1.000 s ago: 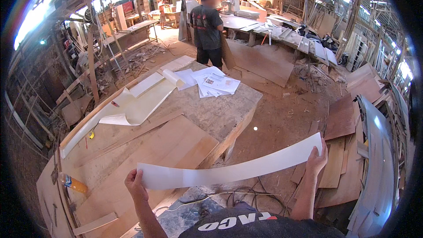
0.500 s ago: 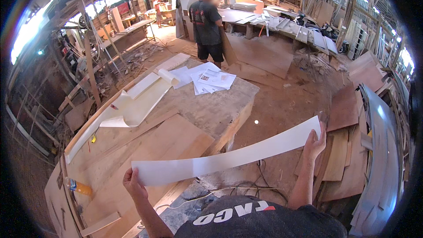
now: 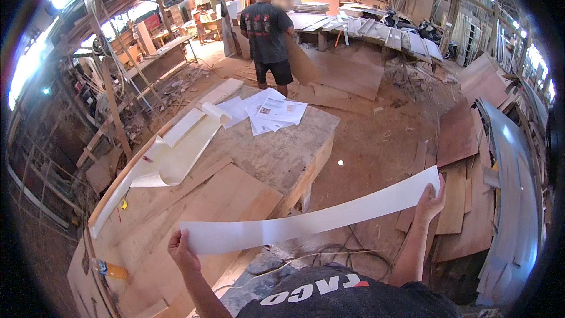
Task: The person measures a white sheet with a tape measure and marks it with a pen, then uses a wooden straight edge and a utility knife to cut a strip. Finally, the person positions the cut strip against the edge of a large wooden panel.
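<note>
A long white strip of thin sheet stretches across in front of me, sagging a little in the middle. Its left end is pinched between the thumb and fingers of my left hand, over the near part of the workbench. My right hand grips the other end, higher up and out over the floor to the right of the bench. The strip hangs in the air, and its face toward me is plain and pale.
White printed papers lie at the bench's far end. Left of them is a partly curled cream sheet. A bottle of orange liquid lies at the near left. Ahead, a person holds a board. Wooden panels lean at right; cables cross the floor.
The strip and both hands have shifted slightly right and down in the picture, still holding both ends. The view has turned a little, and the person ahead appears farther left.
</note>
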The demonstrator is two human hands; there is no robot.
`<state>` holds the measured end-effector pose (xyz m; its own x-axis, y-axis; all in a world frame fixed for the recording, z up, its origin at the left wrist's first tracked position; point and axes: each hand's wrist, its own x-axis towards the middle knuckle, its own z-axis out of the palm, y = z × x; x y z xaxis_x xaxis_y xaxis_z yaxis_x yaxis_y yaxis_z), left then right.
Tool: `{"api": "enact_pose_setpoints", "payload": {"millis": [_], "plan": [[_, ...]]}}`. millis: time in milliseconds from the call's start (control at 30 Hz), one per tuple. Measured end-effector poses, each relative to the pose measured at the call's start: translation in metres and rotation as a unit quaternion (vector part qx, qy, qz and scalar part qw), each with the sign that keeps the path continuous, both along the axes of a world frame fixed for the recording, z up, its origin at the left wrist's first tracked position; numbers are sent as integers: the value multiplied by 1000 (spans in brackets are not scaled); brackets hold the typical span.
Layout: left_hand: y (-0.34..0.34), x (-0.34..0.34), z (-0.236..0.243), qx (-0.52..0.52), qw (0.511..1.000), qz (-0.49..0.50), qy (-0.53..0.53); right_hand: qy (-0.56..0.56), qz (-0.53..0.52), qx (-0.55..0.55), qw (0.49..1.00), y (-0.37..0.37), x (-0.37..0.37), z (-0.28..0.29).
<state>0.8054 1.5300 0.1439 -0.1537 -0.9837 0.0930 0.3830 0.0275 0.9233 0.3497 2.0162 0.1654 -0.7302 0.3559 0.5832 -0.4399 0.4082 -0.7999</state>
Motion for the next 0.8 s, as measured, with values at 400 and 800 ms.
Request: {"api": "enact_pose_setpoints", "payload": {"millis": [400, 800], "plan": [[-4, -5, 7, -12, 999, -29, -18, 7, -44, 38, 998, -7, -4, 1], [-39, -1, -38, -439, 820, 24, -367, 24, -96, 55, 994, 35, -9, -5]]}}
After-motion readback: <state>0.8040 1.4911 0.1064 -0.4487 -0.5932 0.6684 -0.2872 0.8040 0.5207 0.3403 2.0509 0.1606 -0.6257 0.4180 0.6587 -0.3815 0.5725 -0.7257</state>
